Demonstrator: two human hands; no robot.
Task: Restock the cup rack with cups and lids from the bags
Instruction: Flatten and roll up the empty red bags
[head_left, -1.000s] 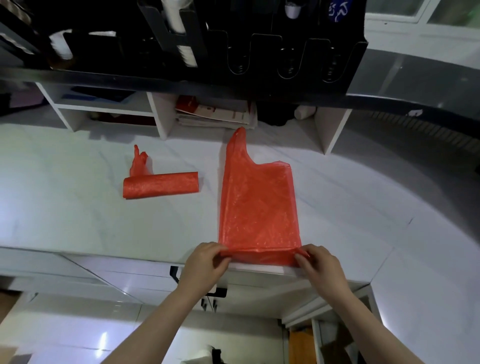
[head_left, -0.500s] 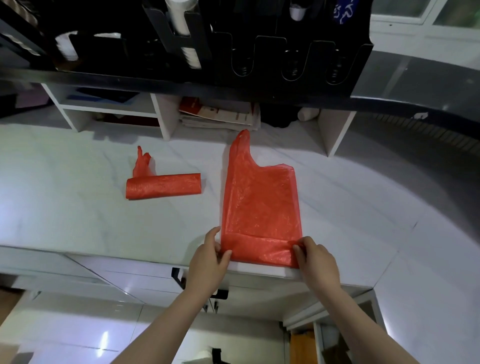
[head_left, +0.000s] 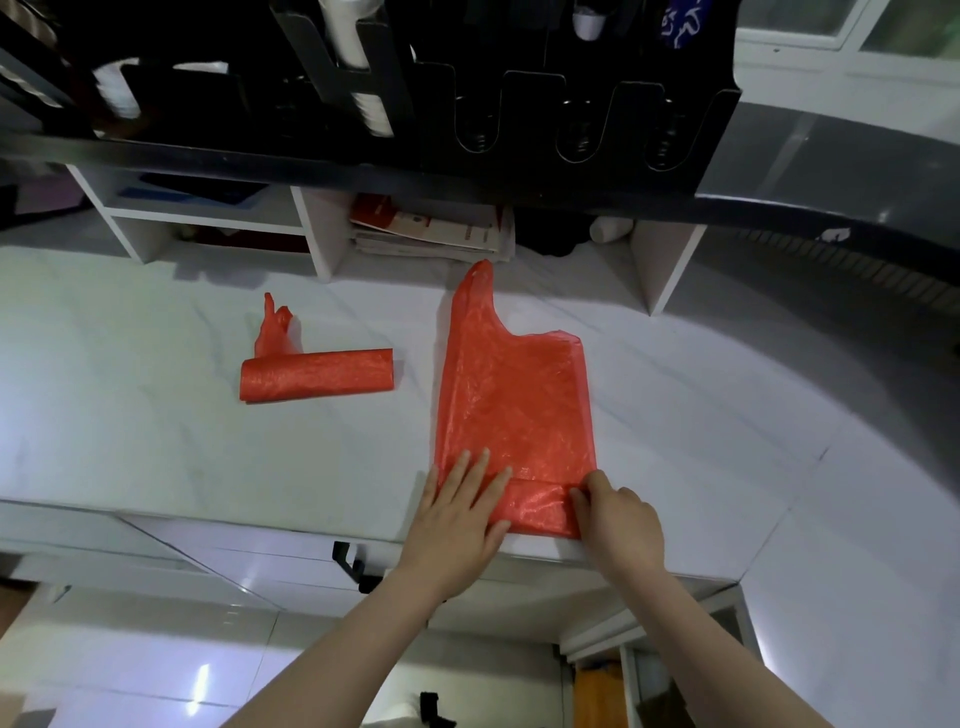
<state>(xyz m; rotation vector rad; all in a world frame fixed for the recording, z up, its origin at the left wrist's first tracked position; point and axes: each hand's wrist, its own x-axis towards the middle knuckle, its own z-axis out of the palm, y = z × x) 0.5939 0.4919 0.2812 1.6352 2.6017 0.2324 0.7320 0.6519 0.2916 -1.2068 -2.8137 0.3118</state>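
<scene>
Flat red plastic bag (head_left: 514, 405) lies at the white counter (head_left: 156, 441) near edge; our left grip (head_left: 460, 512) is released, palm pinning the fold; right grip (head_left: 618, 519) pinches the folded hem; we reckon it's to roll it like the rolled red bag (head_left: 317, 374).

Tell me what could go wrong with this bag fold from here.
1. The folded end of the flat red bag lies at the front edge of the counter, so it might slide off.
2. The right hand pinches only one corner while the left hand presses flat; the fold may go crooked.
</scene>
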